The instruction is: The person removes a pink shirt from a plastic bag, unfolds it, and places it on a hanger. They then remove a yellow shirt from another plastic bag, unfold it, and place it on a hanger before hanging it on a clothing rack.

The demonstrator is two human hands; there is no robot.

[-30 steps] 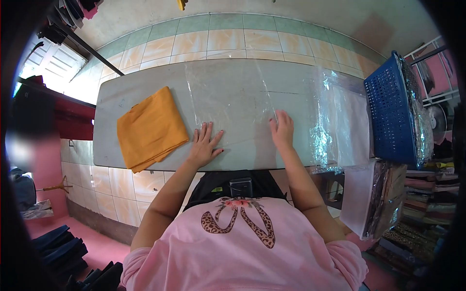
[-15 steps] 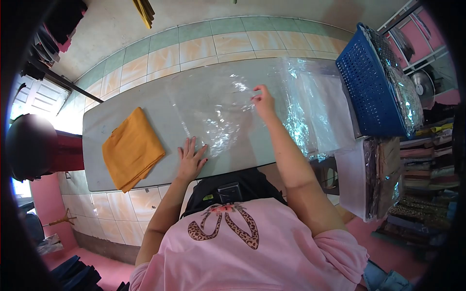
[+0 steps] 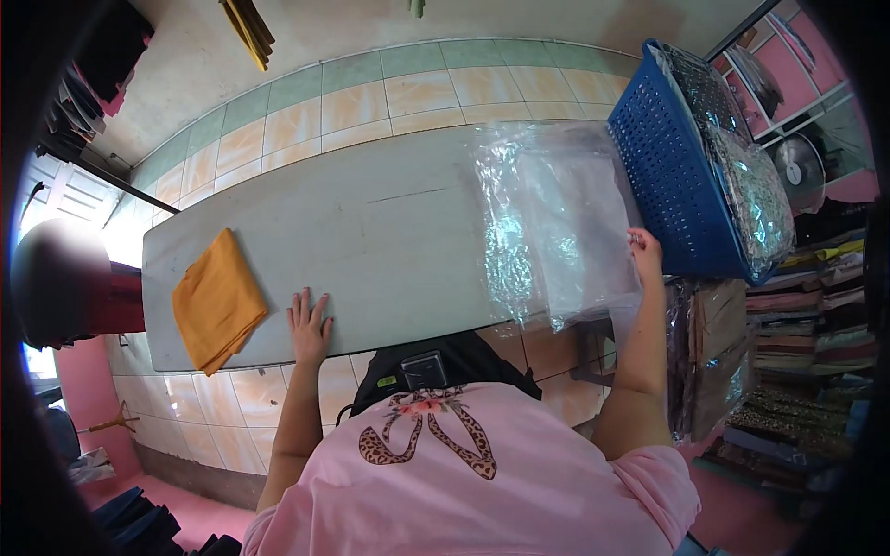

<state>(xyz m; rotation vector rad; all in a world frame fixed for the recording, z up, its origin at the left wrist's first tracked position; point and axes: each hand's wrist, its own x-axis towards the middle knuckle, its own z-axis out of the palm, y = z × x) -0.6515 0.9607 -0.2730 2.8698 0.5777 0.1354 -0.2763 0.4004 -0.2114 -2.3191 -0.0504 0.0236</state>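
Note:
My left hand (image 3: 309,324) lies flat, fingers spread, on the near edge of the grey table (image 3: 371,232). It holds nothing. My right hand (image 3: 644,255) is out at the table's right end, pinching the edge of a clear plastic bag (image 3: 565,222) that lies on the stack of clear bags there. A folded orange cloth (image 3: 215,301) rests at the table's left end, a short way left of my left hand.
A blue plastic basket (image 3: 672,167) filled with shiny wrapped packs stands just right of the bag stack. Below it, more wrapped packs (image 3: 718,361) are stacked beside the table. A tiled wall runs behind the table. Dark clothes lie on the pink floor at lower left.
My right hand has carried the clear bag from the middle of the table over to the stack at the right end. My left hand slid a little left along the near edge.

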